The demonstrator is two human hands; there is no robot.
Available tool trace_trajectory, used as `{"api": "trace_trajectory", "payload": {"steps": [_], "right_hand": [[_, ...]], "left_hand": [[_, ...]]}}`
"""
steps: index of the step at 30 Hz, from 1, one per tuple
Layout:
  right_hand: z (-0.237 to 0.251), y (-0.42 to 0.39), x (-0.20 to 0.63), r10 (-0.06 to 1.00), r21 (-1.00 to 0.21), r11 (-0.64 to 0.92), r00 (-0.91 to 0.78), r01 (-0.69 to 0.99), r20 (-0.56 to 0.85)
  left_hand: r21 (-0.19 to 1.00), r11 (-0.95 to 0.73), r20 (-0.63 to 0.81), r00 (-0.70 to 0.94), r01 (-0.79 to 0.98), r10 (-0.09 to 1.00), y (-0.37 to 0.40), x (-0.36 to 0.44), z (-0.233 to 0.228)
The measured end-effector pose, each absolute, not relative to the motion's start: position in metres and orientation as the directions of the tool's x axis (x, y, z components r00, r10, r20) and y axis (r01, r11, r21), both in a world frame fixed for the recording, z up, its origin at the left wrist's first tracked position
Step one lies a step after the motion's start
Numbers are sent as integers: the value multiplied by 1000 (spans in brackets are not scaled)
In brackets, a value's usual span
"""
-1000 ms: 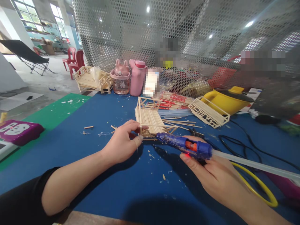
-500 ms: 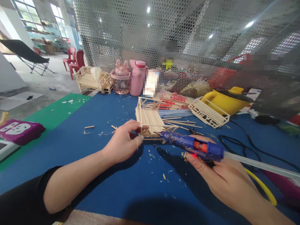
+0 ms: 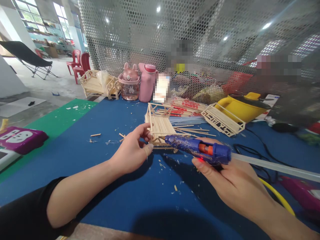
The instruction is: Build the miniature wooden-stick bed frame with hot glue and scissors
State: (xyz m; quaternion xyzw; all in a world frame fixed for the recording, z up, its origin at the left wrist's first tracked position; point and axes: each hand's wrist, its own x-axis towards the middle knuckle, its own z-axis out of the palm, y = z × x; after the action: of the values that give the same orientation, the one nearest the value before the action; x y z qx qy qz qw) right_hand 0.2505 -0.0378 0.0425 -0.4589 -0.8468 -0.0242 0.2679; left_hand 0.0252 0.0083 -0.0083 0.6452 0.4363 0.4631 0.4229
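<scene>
Hands work low over a blue felt mat [image 3: 105,186] littered with pale wood chips. Nearest, the right hand [image 3: 235,186] is clenched around the grip of one glue gun [image 3: 197,149], a blue plastic barrel smeared with dried glue, an orange band at its middle and a clear glue stick [image 3: 275,165] jutting from the back. Its metal tip lies just beside the near corner of a stick frame [image 3: 160,126]. The left hand [image 3: 131,150] pinches that same corner between thumb and forefinger, the other fingers curled under.

The stick frame is a small rack of thin, straight wooden sticks laid side by side, with upright posts at its far end. Loose sticks [image 3: 192,130] lie to its right. Two more wooden frames are in view: one slatted one [image 3: 221,120] to the right and one bench-shaped one [image 3: 96,85] far left. Beyond stand two pink bottles [image 3: 138,83], smooth and rounded, and one yellow pot [image 3: 240,106]. A purple power strip [image 3: 20,140] sits at the left edge.
</scene>
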Motion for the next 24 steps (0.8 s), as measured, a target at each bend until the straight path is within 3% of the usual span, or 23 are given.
{"api": "trace_trajectory", "payload": {"steps": [24], "right_hand": [[39,-39,251,798,-237,545,-411,804,440]], "left_hand": [[955,-256,225,198,148,954,9,26,-10]]}}
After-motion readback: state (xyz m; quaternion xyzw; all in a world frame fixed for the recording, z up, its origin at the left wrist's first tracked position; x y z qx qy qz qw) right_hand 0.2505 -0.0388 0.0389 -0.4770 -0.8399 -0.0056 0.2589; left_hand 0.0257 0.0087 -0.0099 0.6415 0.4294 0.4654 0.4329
